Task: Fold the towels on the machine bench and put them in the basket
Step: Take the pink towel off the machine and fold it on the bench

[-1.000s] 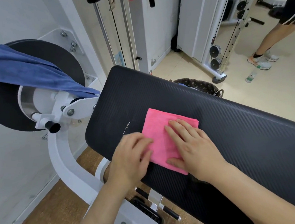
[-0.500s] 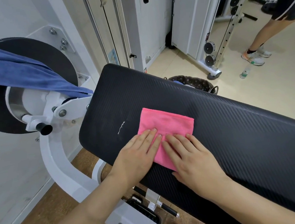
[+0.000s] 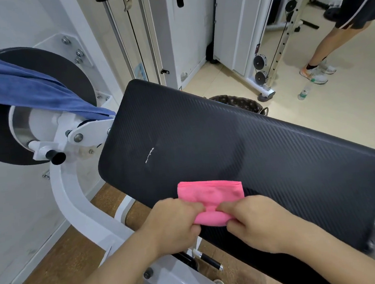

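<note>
— Left hand (image 3: 175, 223), condition?
— Pinched on the near left part of the folded pink towel (image 3: 211, 199), thumb on top. Right hand (image 3: 255, 224) likewise pinched on the near right part, thumbs almost meeting.
— Location of the towel?
— At the near edge of the black bench (image 3: 238, 142), far portion lying over the pad, near portion gathered between both hands.
— Other towels?
— One blue towel (image 3: 27, 87) draped over the machine's black disc, left of the bench.
— Basket?
— Basket (image 3: 239, 102) on the floor beyond the bench's far edge, mostly hidden; contents cannot be told.
</note>
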### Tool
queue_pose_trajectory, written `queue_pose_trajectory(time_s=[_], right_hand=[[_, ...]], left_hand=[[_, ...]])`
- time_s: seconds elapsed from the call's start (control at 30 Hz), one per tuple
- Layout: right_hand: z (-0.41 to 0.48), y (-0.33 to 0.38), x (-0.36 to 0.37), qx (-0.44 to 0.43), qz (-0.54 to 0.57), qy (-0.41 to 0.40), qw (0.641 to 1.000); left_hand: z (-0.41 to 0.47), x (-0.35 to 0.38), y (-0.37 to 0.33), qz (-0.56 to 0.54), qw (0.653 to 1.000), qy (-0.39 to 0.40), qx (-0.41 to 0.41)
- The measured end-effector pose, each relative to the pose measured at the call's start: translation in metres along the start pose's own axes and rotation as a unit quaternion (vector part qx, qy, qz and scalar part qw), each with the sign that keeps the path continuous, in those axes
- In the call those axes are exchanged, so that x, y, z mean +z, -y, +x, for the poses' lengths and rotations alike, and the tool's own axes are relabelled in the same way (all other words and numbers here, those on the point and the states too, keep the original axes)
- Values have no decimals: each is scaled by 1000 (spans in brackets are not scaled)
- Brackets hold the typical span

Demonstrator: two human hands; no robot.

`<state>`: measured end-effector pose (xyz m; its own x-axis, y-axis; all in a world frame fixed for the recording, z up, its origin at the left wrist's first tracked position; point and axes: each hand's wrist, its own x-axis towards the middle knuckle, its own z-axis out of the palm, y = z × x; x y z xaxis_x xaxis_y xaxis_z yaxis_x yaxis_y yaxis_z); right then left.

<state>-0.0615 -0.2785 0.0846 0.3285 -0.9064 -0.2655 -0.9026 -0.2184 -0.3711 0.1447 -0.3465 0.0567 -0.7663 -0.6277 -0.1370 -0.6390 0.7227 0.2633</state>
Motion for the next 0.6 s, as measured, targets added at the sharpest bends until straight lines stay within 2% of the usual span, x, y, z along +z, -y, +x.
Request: queue_pose_trajectory(time_s=[0.07,0.13,0.2,0.27,0.4,0.53,0.6], right_hand=[[1,-3,2,23,59,-25,998],[6,-8,1,58,145,-52,986],[8,-11,2,93,204,-83,971],[7,-11,6,116,226,-130,958],[10,-8,13,149,177,-229,946],[13,-5,17,168,98,-280,940],[12,-4,20,117,8,-323,939]], left_hand=[[2,-1,2,-67,997,15,-45],[6,-3,12,-210,969,23,-125],[9,1,20,-330,926,-25,-181],[8,7,19,-367,903,-84,-204],[5,21,4,-371,874,-208,-235],[8,32,-11,-245,894,-284,-246],[10,36,-14,-180,896,-335,-230]])
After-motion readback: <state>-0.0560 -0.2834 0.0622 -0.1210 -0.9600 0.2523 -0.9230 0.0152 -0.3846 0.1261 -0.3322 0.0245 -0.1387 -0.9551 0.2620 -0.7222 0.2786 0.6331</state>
